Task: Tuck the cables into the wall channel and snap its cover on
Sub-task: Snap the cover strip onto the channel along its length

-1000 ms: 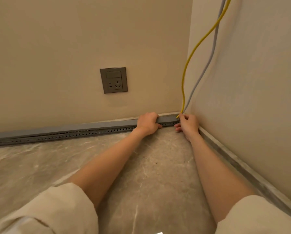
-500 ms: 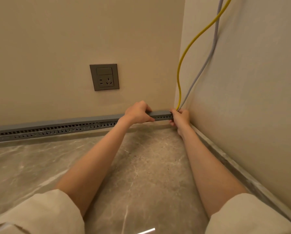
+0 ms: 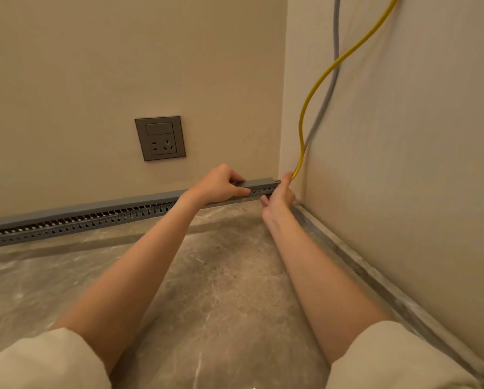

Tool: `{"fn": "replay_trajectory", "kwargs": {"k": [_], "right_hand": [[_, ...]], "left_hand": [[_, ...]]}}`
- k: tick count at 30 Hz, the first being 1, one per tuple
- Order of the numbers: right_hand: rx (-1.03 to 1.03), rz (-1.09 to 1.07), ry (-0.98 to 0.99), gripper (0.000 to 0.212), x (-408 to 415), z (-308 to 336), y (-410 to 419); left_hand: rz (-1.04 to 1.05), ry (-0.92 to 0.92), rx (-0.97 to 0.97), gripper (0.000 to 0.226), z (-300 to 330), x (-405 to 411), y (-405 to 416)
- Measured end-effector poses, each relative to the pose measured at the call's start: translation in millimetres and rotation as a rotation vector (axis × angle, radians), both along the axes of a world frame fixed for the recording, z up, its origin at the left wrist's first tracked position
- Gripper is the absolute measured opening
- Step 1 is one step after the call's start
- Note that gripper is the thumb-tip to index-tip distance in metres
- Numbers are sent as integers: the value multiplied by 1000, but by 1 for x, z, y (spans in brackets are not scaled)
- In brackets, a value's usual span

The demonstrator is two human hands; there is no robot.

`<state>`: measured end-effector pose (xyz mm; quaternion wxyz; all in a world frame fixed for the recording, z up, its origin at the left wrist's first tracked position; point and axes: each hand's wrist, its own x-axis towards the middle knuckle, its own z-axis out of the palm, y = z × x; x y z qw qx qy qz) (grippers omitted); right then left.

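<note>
step: seating cover end | left hand (image 3: 217,185) is gripping the cover (image 3: 256,183) over the channel (image 3: 95,221) | right hand (image 3: 280,192) is pinching the yellow cable (image 3: 301,136) just beside it (grey cable (image 3: 326,99) behind) | advice: keep cables low, press along leftward

An indoor room corner, likely in a home. Two plain beige walls (image 3: 95,66) meet above a polished marble-patterned stone floor (image 3: 221,290). A grey wall socket (image 3: 160,138) sits low on the far wall, with stone skirting (image 3: 375,276) along the right-hand wall.
</note>
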<state>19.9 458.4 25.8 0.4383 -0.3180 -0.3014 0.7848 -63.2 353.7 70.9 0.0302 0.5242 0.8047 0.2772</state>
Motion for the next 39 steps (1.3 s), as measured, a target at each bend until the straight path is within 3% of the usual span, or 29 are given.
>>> {"fn": "replay_trajectory", "kwargs": {"k": [5, 10, 12, 16, 21, 25, 35, 39], "right_hand": [[-80, 32, 84, 49, 4, 7, -2], [-119, 26, 125, 48, 6, 10, -5], [-124, 20, 138, 48, 6, 12, -6], [-115, 50, 117, 51, 7, 10, -5], [-82, 96, 138, 53, 9, 11, -3], [-79, 113, 184, 55, 10, 12, -2], [-68, 90, 222, 62, 9, 14, -1], [-197, 144, 422, 67, 8, 22, -5]], "left_hand": [[-30, 146, -6, 20, 6, 13, -2], [-8, 545, -36, 23, -2, 23, -8], [-5, 610, -18, 25, -6, 23, -8], [19, 529, 43, 24, 4, 20, -5], [-8, 311, -101, 28, 22, 15, 2], [-62, 199, -72, 28, 25, 18, 5], [-92, 153, -98, 27, 24, 28, 11], [-98, 202, -95, 24, 22, 32, 10]]}}
